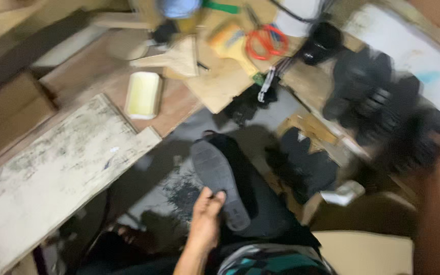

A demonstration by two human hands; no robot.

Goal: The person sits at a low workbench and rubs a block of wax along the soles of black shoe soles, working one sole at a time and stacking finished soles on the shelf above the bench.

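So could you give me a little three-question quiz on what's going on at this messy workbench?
1. True or false: the left hand holds a dark grey shoe sole.
2. Which thing lies on the wooden bench: A) orange-handled scissors, B) a blue hammer, C) a glass bottle?
3. What colour is the small rectangular tray?

Key
1. True: its fingers curl over the sole's edge.
2. A.
3. Pale yellow, with a white rim.
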